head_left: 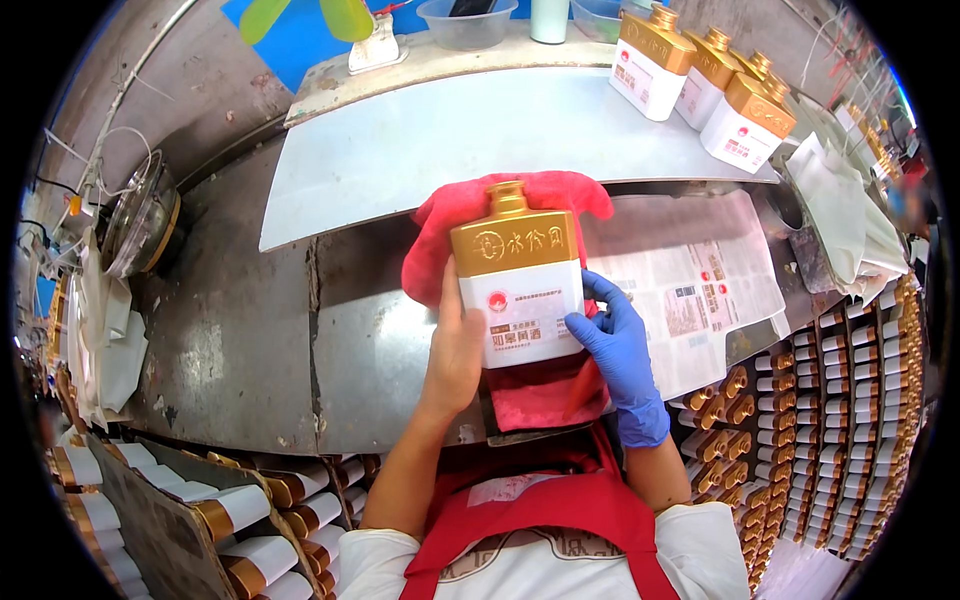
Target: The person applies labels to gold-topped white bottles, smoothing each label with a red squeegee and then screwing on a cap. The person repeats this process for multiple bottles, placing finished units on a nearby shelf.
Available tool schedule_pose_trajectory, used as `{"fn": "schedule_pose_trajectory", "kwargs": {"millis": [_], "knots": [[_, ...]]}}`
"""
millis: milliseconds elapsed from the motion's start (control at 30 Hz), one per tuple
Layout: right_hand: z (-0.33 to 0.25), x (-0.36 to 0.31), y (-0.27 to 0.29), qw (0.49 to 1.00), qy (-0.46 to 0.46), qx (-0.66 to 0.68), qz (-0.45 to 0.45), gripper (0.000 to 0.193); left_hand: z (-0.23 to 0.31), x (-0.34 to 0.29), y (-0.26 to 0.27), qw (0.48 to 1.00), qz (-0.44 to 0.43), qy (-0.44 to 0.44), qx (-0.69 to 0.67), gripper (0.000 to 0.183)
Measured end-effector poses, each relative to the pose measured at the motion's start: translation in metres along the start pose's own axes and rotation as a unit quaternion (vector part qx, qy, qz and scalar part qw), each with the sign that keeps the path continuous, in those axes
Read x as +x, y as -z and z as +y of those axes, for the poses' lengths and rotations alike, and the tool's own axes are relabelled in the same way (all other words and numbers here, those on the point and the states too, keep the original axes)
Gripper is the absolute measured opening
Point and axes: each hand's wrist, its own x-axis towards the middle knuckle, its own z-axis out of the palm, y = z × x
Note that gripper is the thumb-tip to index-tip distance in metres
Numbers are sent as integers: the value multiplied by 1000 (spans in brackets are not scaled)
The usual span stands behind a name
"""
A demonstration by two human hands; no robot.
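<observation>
Gripping a flat white bottle [520,300] with a gold shoulder and cap, the bare left hand [455,350] and blue-gloved right hand [615,350] clasp its sides over a red cloth [540,400] at the metal table's [240,330] near edge; four matching bottles [700,85] stand at the far right corner.

One head-worn fisheye view looks steeply down, close over the metal workbench [250,330] before the person.

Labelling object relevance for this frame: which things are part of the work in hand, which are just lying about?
In hand: gold-topped white bottle, held by left hand and gloved right hand; red cloth beneath.

Lying about: finished bottles, plastic bowl, label sheets, crated bottles.
</observation>
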Motion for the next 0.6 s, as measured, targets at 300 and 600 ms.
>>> {"fn": "schedule_pose_trajectory", "kwargs": {"millis": [300, 600], "knots": [[-5, 0, -5, 999, 4, -49, 14, 59, 5, -2, -7, 994, 19, 37, 101, 67], [-2, 2, -4, 1000, -7, -12, 11, 54, 8, 1, -6, 995, 12, 29, 96, 65]]}}
